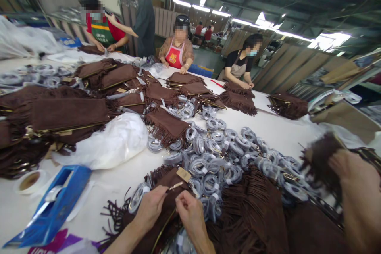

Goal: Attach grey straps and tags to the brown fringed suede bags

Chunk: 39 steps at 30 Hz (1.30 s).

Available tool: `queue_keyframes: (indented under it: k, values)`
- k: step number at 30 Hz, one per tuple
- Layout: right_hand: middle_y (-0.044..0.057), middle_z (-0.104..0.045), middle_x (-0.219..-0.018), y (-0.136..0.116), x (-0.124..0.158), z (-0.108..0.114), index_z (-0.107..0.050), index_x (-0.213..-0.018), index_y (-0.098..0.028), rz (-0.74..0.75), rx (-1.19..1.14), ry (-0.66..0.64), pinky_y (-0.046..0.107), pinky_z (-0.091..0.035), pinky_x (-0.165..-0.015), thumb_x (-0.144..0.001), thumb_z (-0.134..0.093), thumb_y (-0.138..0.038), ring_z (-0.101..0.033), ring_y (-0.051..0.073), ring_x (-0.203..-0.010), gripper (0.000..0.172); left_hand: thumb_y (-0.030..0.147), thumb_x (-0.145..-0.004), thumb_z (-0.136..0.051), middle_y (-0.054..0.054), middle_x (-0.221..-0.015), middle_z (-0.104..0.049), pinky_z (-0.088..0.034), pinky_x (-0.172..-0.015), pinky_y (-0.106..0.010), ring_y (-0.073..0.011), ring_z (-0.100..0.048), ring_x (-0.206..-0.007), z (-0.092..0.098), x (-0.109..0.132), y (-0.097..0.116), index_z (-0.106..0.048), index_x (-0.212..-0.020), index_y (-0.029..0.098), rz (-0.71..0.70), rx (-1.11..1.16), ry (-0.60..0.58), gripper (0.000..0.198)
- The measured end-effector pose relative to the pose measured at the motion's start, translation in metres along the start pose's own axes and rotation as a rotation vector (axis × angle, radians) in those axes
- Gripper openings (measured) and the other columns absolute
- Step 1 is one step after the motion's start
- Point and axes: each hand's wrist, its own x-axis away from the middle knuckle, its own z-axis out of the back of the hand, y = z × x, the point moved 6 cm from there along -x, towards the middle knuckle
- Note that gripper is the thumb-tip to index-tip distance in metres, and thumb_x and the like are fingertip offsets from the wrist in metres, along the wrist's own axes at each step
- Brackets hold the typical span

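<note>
A brown suede fringed bag [166,202] lies on the white table [279,131] right in front of me, with a small tan tag [183,174] at its top. My left hand [150,206] is closed in a pinch on the bag's gold zipper pull [175,185]. Beside it, my right hand [190,212] has its fingers curled shut on the bag's top edge along the zipper. More fringed brown bags [253,214] are heaped just to the right of my hands.
Coiled wrapped straps [214,154] are spread behind the bag. A white plastic bag [113,139], a blue tape dispenser [56,202] and a tape roll [29,180] lie left. A co-worker's arm [357,194] holds a brown bag at right. Several people work across the table.
</note>
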Motion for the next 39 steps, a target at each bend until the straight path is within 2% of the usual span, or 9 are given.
queue_keyframes:
  k: [11, 15, 19, 22, 26, 30, 33, 36, 39]
  values:
    - [-0.006, -0.047, -0.048, -0.004, 0.000, 0.000, -0.056, -0.060, -0.020, 0.039, 0.065, -0.003, 0.022, -0.027, -0.049, -0.080, -0.049, -0.018, -0.046, 0.011, -0.046, 0.021, 0.022, -0.095, -0.036, -0.004, -0.086, -0.069, -0.052, -0.074, -0.026, -0.0177, -0.066, -0.079, -0.001, 0.001, -0.003, -0.066, -0.099, 0.023, -0.019, 0.024, 0.042, 0.030]
    - [-0.005, -0.048, -0.048, -0.008, -0.001, 0.001, -0.057, -0.061, -0.020, 0.075, 0.069, 0.000, 0.022, -0.026, -0.048, -0.082, -0.050, -0.019, -0.046, 0.011, -0.046, 0.022, 0.021, -0.093, -0.038, -0.004, -0.086, -0.068, -0.051, -0.075, -0.026, -0.0181, -0.064, -0.080, -0.005, 0.004, 0.006, -0.067, -0.100, 0.024, -0.020, 0.080, -0.013, 0.030]
    - [-0.004, -0.055, -0.052, -0.009, -0.002, -0.001, -0.061, -0.066, -0.020, 0.095, 0.059, -0.006, 0.022, -0.028, -0.049, -0.084, -0.050, -0.020, -0.050, 0.012, -0.047, 0.021, 0.023, -0.091, -0.045, -0.005, -0.098, -0.067, -0.048, -0.086, -0.030, -0.0198, -0.062, -0.093, -0.008, 0.002, 0.021, -0.065, -0.109, 0.023, 0.036, 0.262, -0.100, 0.027]
    - [-0.003, -0.059, -0.054, -0.006, -0.002, -0.002, -0.061, -0.068, -0.020, 0.103, 0.059, 0.002, 0.022, -0.030, -0.049, -0.084, -0.050, -0.018, -0.052, 0.013, -0.048, 0.019, 0.033, -0.093, -0.042, -0.005, -0.091, -0.067, -0.047, -0.083, -0.030, -0.0200, -0.062, -0.088, -0.011, -0.003, 0.025, -0.067, -0.094, 0.019, 0.124, 0.385, -0.085, 0.029]
    - [-0.002, -0.061, -0.056, -0.003, 0.001, -0.004, -0.062, -0.073, -0.021, 0.093, 0.021, 0.008, 0.022, -0.033, -0.050, -0.084, -0.052, -0.021, -0.056, 0.014, -0.050, 0.015, 0.035, -0.091, -0.043, -0.003, -0.073, -0.062, -0.045, -0.072, -0.029, -0.0194, -0.059, -0.075, -0.013, -0.013, 0.020, -0.061, -0.068, 0.018, 0.231, 0.357, 0.038, 0.034]
    - [-0.002, -0.062, -0.061, 0.001, 0.009, 0.002, -0.060, -0.086, -0.022, 0.036, -0.079, 0.056, 0.022, -0.038, -0.052, -0.087, -0.052, -0.026, -0.058, 0.015, -0.054, 0.009, 0.029, -0.088, -0.046, -0.003, -0.070, -0.059, -0.041, -0.068, -0.028, -0.0185, -0.056, -0.072, -0.005, -0.019, 0.028, -0.058, -0.063, 0.018, 0.160, 0.229, 0.098, 0.029]
    - [-0.001, -0.063, -0.066, 0.006, 0.017, 0.010, -0.060, -0.081, -0.023, 0.023, -0.134, 0.124, 0.022, -0.041, -0.055, -0.090, -0.049, -0.031, -0.059, 0.016, -0.058, 0.016, 0.027, -0.089, -0.045, -0.003, -0.072, -0.058, -0.039, -0.068, -0.028, -0.0181, -0.055, -0.073, 0.004, -0.020, 0.037, -0.056, -0.063, 0.019, 0.092, 0.168, 0.126, 0.030]
    - [-0.001, -0.061, -0.061, 0.017, 0.021, 0.015, -0.061, -0.079, -0.023, -0.039, -0.180, 0.168, 0.023, -0.043, -0.055, -0.091, -0.047, -0.036, -0.058, 0.016, -0.056, 0.022, 0.027, -0.088, -0.046, -0.002, -0.068, -0.054, -0.038, -0.065, -0.027, -0.0167, -0.054, -0.069, 0.006, -0.019, 0.039, -0.053, -0.059, 0.019, 0.094, 0.210, 0.138, 0.030]
    - [0.002, -0.067, -0.070, 0.024, 0.020, 0.009, -0.063, -0.086, -0.022, -0.076, -0.324, 0.107, 0.025, -0.050, -0.060, -0.091, -0.049, -0.041, -0.063, 0.017, -0.061, 0.024, 0.030, -0.085, -0.049, 0.000, -0.063, -0.052, -0.038, -0.061, -0.026, -0.0154, -0.052, -0.063, 0.001, -0.018, 0.032, -0.051, -0.055, 0.019, 0.156, 0.324, 0.121, 0.031]
